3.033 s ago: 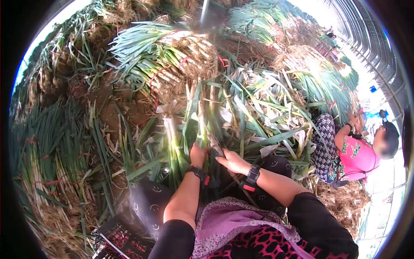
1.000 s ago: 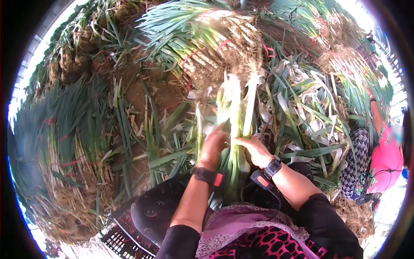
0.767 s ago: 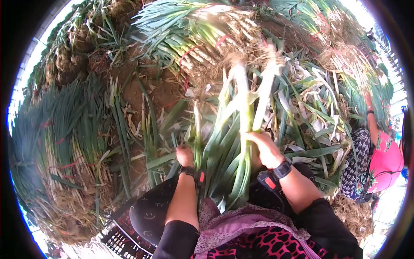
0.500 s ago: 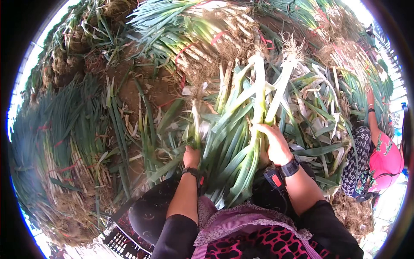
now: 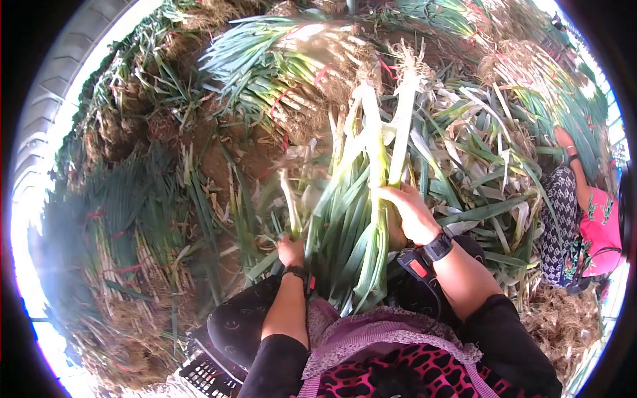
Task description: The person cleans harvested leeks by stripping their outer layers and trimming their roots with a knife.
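Observation:
My right hand (image 5: 413, 215) is closed around long leeks (image 5: 376, 149), their white stalks and tangled roots pointing up and away. Their broad green leaves hang down over my lap. My left hand (image 5: 290, 251) grips a single thinner leek (image 5: 290, 202) low on its stalk, with the pale end upward. Between the two hands lie more loose green leaves, and which plant each belongs to is hard to make out. Part of my left fingers is hidden behind the hand.
Tied leek bundles (image 5: 312, 63) lie ahead, and more bundles (image 5: 142, 245) are stacked on the left. Trimmed leaves (image 5: 478, 156) are heaped to the right. A person in pink (image 5: 600, 222) crouches at the far right. A black crate (image 5: 209, 375) stands beside my left leg.
The camera view has turned slightly. In the picture, the leeks in my right hand have shifted left, and the stalk in my left hand now leans more to the left. Both grips continue.

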`<state>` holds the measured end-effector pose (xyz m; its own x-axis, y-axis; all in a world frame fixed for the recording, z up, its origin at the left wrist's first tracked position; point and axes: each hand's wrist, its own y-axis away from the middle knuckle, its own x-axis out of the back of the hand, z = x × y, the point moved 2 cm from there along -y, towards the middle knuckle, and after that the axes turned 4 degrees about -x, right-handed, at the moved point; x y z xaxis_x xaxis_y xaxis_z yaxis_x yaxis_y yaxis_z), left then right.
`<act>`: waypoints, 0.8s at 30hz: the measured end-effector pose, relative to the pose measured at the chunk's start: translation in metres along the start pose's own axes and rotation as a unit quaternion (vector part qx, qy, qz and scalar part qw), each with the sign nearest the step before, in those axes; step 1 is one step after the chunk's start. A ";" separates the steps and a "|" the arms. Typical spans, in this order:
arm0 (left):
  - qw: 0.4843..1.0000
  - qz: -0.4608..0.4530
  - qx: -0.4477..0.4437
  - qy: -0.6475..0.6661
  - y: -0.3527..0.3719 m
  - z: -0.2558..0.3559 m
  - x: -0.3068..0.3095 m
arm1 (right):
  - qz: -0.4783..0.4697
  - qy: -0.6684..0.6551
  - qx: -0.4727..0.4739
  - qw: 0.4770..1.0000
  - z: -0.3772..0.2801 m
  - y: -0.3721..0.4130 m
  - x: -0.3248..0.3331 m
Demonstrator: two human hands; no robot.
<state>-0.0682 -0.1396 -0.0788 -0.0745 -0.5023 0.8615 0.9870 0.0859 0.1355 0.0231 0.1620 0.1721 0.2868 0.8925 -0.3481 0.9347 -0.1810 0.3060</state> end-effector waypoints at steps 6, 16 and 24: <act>0.937 0.008 -0.103 0.334 -0.053 0.069 0.121 | -0.006 -0.098 0.019 0.995 -0.016 0.032 -0.006; 0.803 0.365 -0.459 0.106 0.005 0.292 0.497 | 0.107 -0.242 0.203 0.943 -0.087 0.081 -0.031; 0.886 -0.158 -0.428 -0.079 0.133 0.375 0.447 | 0.013 -0.067 0.361 0.930 -0.115 0.102 -0.147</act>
<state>-0.0239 -0.0303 0.5076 -0.3181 -0.2517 0.9140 0.6548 -0.7556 0.0198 0.0523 0.0602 0.3567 0.2894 0.8329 -0.4718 0.8101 -0.4756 -0.3428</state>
